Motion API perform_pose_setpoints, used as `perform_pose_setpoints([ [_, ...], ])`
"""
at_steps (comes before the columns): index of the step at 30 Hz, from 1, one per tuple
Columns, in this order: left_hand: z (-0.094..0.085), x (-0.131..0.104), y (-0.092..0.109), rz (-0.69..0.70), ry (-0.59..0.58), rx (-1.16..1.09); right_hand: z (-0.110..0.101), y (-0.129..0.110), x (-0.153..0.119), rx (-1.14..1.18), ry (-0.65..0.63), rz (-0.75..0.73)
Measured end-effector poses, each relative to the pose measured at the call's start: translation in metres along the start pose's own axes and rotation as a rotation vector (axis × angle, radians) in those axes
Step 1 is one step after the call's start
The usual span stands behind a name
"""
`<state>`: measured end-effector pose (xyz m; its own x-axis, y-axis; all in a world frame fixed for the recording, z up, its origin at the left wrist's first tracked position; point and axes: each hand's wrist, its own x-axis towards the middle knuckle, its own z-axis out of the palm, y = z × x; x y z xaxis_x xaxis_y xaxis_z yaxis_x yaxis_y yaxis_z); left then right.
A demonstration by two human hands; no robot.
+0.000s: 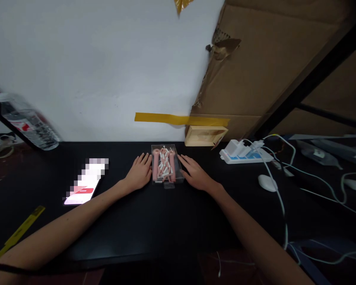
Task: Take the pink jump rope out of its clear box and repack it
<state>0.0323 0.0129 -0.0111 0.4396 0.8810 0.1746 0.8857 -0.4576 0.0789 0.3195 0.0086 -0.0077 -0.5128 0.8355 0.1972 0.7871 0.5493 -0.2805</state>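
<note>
In the middle of the desk lies a clear plastic box [178,175], seemingly lidded, with a small hang tab at its near edge. Inside it is a jump rope [165,164] with two pink handles and a bundled cord of white and pink beads. My left hand [139,173] rests palm down against the left side of the box, fingers stretched forward. On the opposite side my right hand [197,174] lies flat, its fingertips at the box's right edge. Neither hand grips anything.
A lit phone [86,182] lies at left, with a water bottle [29,122] behind it. To the right are a power strip [246,152] with plugs, a white mouse [267,183] and loose cables. A shallow wooden box [206,135] leans against the wall.
</note>
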Motion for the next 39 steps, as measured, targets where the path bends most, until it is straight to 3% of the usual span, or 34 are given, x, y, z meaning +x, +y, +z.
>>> perform_pose_setpoints([
  [10,-0.002,-0.005,-0.003,0.056,-0.015,-0.035,-0.002,-0.004,-0.002,-0.076,-0.077,0.030],
  [19,0.001,-0.014,-0.013,0.069,0.014,-0.068,-0.003,0.000,0.004,0.045,-0.012,0.029],
  [26,0.006,-0.012,-0.016,0.069,0.046,-0.107,0.002,0.008,0.009,-0.031,-0.009,0.022],
  [34,0.008,-0.010,-0.022,0.094,0.046,-0.113,0.005,0.012,0.027,-0.100,-0.044,-0.043],
  [39,0.004,-0.012,-0.022,0.101,0.040,-0.117,0.000,0.011,0.022,-0.067,-0.071,-0.072],
])
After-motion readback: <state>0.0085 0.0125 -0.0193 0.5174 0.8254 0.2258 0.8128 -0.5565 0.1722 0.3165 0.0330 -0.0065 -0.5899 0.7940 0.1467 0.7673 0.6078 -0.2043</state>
